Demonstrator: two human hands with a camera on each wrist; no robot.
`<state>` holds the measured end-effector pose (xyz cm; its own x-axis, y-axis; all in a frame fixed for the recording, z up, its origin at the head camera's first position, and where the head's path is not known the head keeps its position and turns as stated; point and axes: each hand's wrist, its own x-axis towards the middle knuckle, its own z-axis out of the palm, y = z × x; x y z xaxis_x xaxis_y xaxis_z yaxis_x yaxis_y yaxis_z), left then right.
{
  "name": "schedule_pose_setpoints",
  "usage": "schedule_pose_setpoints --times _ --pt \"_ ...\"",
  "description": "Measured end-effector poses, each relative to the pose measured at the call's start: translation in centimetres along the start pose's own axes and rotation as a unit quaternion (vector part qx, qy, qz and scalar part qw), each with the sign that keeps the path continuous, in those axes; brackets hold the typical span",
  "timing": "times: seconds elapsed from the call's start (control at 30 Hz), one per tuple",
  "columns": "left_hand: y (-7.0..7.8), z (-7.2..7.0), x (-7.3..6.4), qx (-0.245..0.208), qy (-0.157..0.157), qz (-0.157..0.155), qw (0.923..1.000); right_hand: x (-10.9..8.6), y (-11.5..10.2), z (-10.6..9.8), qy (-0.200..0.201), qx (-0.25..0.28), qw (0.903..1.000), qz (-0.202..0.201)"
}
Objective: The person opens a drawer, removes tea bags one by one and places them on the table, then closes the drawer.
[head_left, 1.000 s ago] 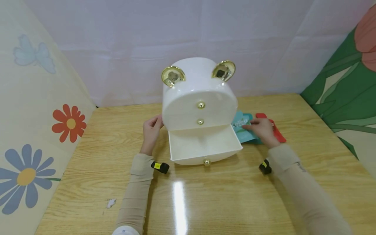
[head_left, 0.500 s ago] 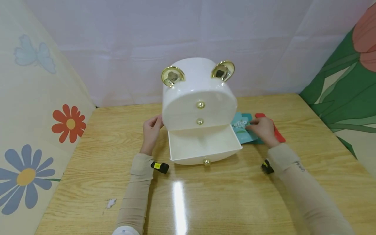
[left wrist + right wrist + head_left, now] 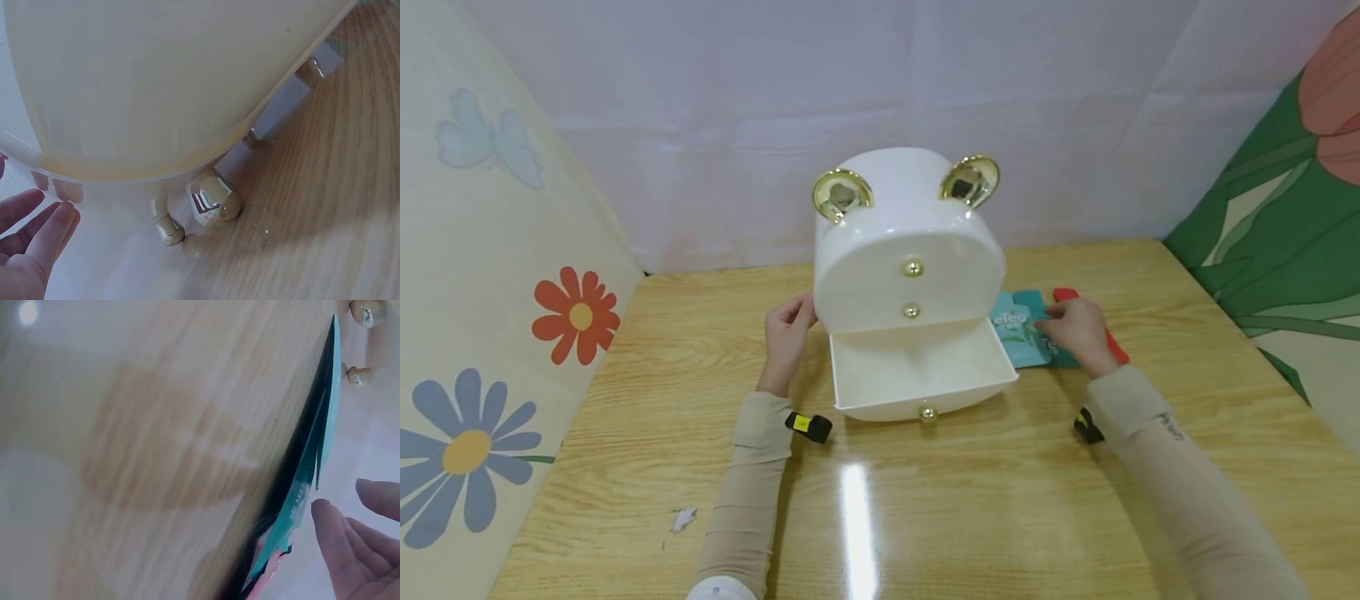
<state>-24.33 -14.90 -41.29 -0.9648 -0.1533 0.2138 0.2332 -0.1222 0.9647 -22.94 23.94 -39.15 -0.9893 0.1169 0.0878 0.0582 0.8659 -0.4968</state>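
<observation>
A white storage box [image 3: 910,196] with gold ears stands on the table, its bottom drawer [image 3: 925,362] pulled out with nothing in it. My left hand [image 3: 784,342] rests against the box's left side, fingers extended at the wall; the left wrist view has those fingers [image 3: 56,228] beside the curved white body. Right of the box lie a light teal "eTea" packet [image 3: 1018,337], a darker teal packet [image 3: 1028,300] and a red packet [image 3: 1064,294], overlapping. Over them is my right hand [image 3: 1081,333]; in the right wrist view its thumb [image 3: 378,497] and fingers are apart, holding nothing.
A wooden table [image 3: 962,517] carries everything. Pale cloth [image 3: 737,125] hangs behind it, with flower-printed panels [image 3: 475,333] at both sides. Black wrist cameras [image 3: 811,427] stick out inward from both sleeves. The drawer's front edge juts toward me.
My right hand has drawn slightly right, off the light teal packet, which lies flatter with more of its print showing. The left hand and the box have stayed put.
</observation>
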Motion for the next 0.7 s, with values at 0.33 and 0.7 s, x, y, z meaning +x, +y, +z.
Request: schedule_pose_setpoints --times 0.33,0.7 --pt "0.1 0.1 0.0 -0.001 -0.008 0.001 1.0 -1.3 -0.3 -1.3 -0.008 0.167 0.9854 0.032" --pt "-0.3 0.0 0.2 -0.009 -0.005 0.002 0.9999 -2.8 -1.9 -2.8 0.019 0.206 0.9783 -0.004"
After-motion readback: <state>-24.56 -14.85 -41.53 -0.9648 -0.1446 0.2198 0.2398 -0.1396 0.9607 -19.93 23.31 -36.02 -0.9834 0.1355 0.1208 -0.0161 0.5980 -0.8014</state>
